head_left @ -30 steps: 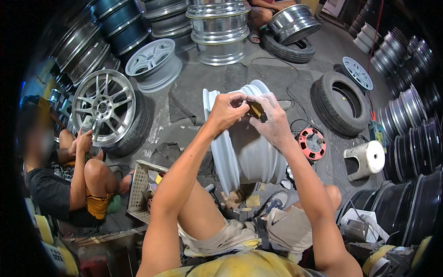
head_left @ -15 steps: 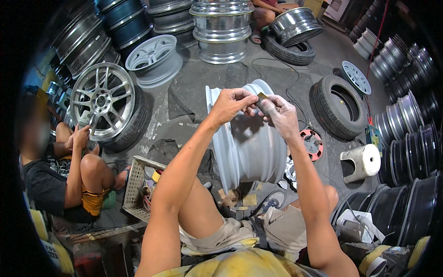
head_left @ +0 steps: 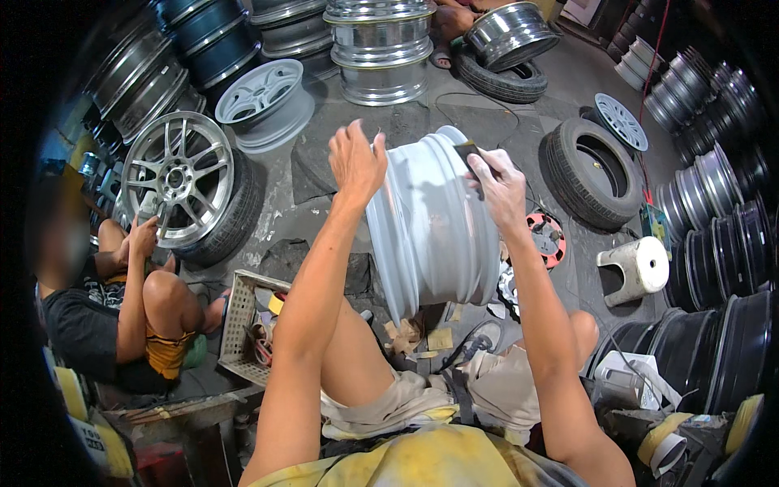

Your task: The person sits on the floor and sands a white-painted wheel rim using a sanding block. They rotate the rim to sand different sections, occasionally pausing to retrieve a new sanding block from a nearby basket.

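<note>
A grey-white wheel rim (head_left: 434, 235) lies on its side in front of my knees, its barrel facing up. My right hand (head_left: 501, 185) grips a small folded piece of sandpaper (head_left: 466, 149), dark on its upper face, at the rim's far right edge. Whitish dust coats those fingers. Over the far left lip of the rim is my left hand (head_left: 357, 162), thumb and fingers apart and nothing in it. Whether it touches the lip I cannot tell.
A perforated basket (head_left: 239, 321) stands left, near a seated co-worker holding a tool by a silver spoked wheel (head_left: 178, 178). To the right are a tyre (head_left: 596, 174) and a white stool (head_left: 637, 272). Stacked rims (head_left: 381, 49) line the back; paper scraps (head_left: 439, 338) lie below.
My hands were together above the rim, both at the sandpaper. They have parted: the left let go and moved left, the right brought the sandpaper to the rim's right edge. The rim has turned slightly.
</note>
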{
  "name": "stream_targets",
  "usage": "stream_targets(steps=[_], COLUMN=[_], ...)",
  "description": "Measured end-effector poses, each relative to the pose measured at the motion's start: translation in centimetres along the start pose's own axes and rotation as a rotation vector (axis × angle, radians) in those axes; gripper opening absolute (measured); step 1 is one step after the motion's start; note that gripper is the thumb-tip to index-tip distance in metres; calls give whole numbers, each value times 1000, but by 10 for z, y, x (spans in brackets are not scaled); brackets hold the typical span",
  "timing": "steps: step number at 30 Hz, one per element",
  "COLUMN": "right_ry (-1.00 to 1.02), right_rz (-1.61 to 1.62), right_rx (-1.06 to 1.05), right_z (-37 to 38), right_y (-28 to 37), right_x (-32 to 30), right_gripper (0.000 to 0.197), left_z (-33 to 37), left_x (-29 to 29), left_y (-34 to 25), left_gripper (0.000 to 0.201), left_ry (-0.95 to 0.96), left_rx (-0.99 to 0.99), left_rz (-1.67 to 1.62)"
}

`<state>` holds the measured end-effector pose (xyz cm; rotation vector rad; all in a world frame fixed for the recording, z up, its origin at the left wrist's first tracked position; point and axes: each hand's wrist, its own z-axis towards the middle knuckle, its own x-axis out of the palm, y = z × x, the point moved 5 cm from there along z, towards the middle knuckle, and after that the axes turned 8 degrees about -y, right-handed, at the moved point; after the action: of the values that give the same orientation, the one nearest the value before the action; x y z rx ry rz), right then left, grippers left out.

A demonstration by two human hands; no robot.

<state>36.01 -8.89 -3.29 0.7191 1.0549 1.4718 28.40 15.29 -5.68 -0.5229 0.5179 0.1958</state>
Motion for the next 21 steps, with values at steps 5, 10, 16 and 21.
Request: stream_targets(steps=[5, 10, 16, 21], right_ry=[-95, 65, 110, 116], right_rz=[-421, -744, -859, -830], right_rx=[-485, -763, -823, -772], right_z=[-48, -93, -66, -82], right_y=[7, -11, 1, -7], right_x=[-30, -26, -11, -14], right_gripper=[30, 35, 32, 29], left_z=[6, 12, 13, 21], left_x=[37, 35, 29, 32], left_y=[38, 41, 37, 39], left_gripper=[39, 38, 35, 35], left_ry=[464, 482, 507, 573], left_rx=[-487, -455, -353, -336], left_rz=[1, 18, 27, 11])
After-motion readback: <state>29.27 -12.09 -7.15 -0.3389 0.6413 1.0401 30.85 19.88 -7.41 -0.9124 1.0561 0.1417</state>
